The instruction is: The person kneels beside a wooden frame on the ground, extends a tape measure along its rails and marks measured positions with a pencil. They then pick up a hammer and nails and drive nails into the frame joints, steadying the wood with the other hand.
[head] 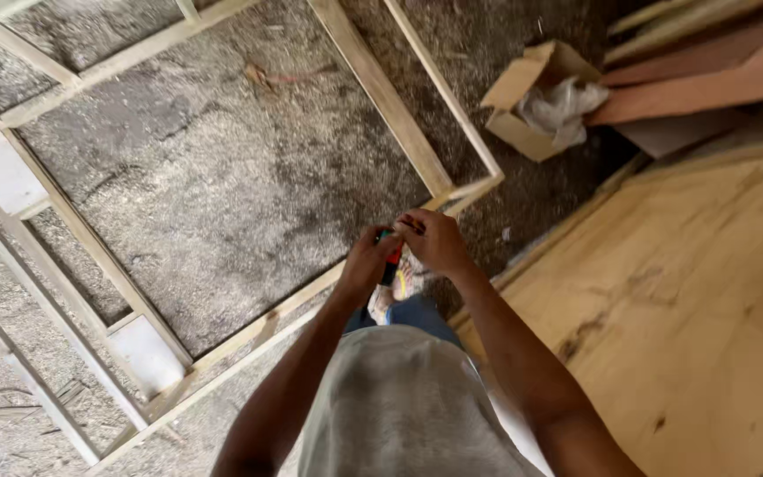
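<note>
I stand looking down at my own hands, held together in front of my waist. My left hand [366, 263] and my right hand [434, 240] both close around a small red and dark object [392, 255], mostly hidden by my fingers. Below them show my grey shirt [399, 406], blue trousers and one foot in a sandal [392, 296]. A wooden frame of thin battens [249, 331] lies flat on the sawdust-covered floor just ahead of my feet.
A large plywood sheet [691, 309] lies at the right. An open cardboard box [523, 97] with crumpled white plastic sits at the top right, beside reddish boards [708, 75]. More wooden frames [19, 230] lie at the left on the dusty floor.
</note>
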